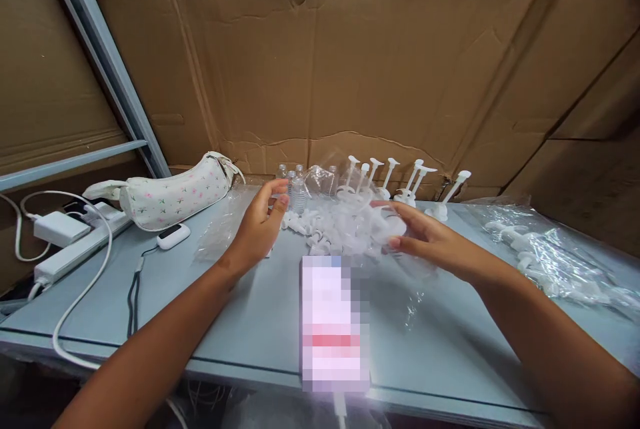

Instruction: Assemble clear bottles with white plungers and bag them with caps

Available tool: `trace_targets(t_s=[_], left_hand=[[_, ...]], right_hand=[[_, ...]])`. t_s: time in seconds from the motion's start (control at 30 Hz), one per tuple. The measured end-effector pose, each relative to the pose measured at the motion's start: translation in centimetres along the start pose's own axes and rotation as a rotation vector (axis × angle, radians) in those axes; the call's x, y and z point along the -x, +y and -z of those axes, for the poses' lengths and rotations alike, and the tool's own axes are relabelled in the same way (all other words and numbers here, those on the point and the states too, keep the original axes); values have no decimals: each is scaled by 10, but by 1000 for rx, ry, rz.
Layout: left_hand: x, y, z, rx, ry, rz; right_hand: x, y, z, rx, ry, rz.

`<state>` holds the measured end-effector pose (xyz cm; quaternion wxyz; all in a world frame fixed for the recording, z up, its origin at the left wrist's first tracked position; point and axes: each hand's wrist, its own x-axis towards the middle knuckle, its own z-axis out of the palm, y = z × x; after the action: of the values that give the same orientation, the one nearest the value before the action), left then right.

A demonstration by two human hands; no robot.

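Nearest, at the front edge of the pale grey-blue desk (240, 322): a blurred pink-and-white rectangular object (334, 322), flat, a white lead leaving its near end.

Just beyond it, the heap of small translucent white plastic caps (330, 229) at mid-desk serves as landmark. Left hand (257, 226) at the heap's left edge, fingers curved and apart, grip open, nothing in it. Right hand (425, 239) at the heap's right edge, palm partly up, fingertips on a small clear plastic piece (393, 229); whether the grip is closed on it cannot be told.

Left of the heap: white oval gadget (173, 236), then a white floral-print fabric pouch (175, 196), then a white power strip with chargers and cables (70, 246).

Right of the heap: clear plastic bag of white parts (550, 256).

Behind the heap: small clear plastic bottles (297, 186) and a row of white long-stemmed pump heads (390, 179), standing. Beyond them, brown cardboard sheets (350, 69).
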<state>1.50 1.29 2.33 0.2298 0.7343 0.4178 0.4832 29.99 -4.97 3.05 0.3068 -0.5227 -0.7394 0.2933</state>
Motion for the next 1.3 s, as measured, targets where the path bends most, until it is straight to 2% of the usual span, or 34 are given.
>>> trace_targets(t_s=[0.1,0.2,0.3,0.4,0.5,0.67,0.87,1.3], left_hand=[[-1,-6,-2,-173,-151,5],[1,-13,-7,-399,-365,-158],[5,-17,-14,-451,-555,-346],[8,-16,-21,-503,-664,-418],[8,-13,-23,-571,-685,-428],[6,-11,-26,-654,-630,-406],[5,-9,-32,-628,-693,-430],[4,-12,-24,-674,-681,-326]], right_hand=[[0,0,1,-20,23,-2],[-1,1,-1,-53,0,10],[-3,0,-3,-85,-25,18],[-3,-1,-5,-118,-34,26],[-4,-1,-7,-129,-42,36],[-6,3,-8,-122,-49,24],[-6,6,-8,-85,-32,2],[-6,3,-9,-7,-65,-36]])
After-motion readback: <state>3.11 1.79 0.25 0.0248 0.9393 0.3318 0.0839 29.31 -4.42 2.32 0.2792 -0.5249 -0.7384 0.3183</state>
